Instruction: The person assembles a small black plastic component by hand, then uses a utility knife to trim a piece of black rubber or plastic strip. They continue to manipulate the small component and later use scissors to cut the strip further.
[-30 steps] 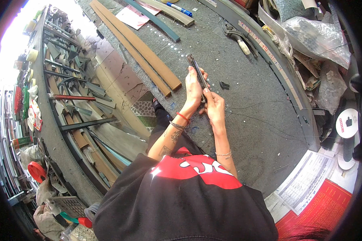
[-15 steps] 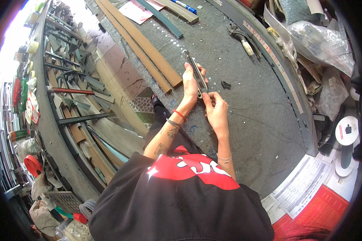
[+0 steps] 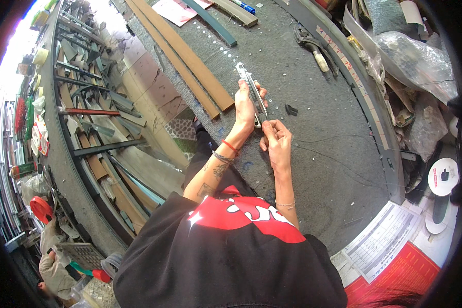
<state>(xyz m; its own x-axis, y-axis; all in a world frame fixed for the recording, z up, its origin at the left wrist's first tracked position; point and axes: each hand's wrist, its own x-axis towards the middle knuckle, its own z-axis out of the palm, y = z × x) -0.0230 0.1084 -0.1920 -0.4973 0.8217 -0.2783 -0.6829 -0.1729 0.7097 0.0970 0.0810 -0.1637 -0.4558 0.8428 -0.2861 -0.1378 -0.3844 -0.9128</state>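
Note:
My left hand point(image 3: 246, 105) is wrapped round a slim silver metal piece point(image 3: 254, 98) with a long dark slot and a notched-looking edge. The piece slants, its upper end sticking out past my thumb. Close against its lower end, my right hand point(image 3: 277, 137) pinches thumb and fingers together; whatever lies between those fingertips is too small to make out. Just right of the piece, a small black part point(image 3: 291, 110) rests on the grey carpeted worktop point(image 3: 333, 169).
Two long brown strips point(image 3: 190, 66) and a dark green strip point(image 3: 213, 23) lie ahead on the worktop. Locking pliers point(image 3: 315, 54) are at the far right, near plastic-wrapped material point(image 3: 410, 51). A rack of offcuts point(image 3: 97, 123) stands left; printed sheets point(image 3: 382, 241) lie near right.
My right hand has shifted slightly at the lower end of the metal piece, its fingers curling more. The piece has turned a little, showing more of its notched edge.

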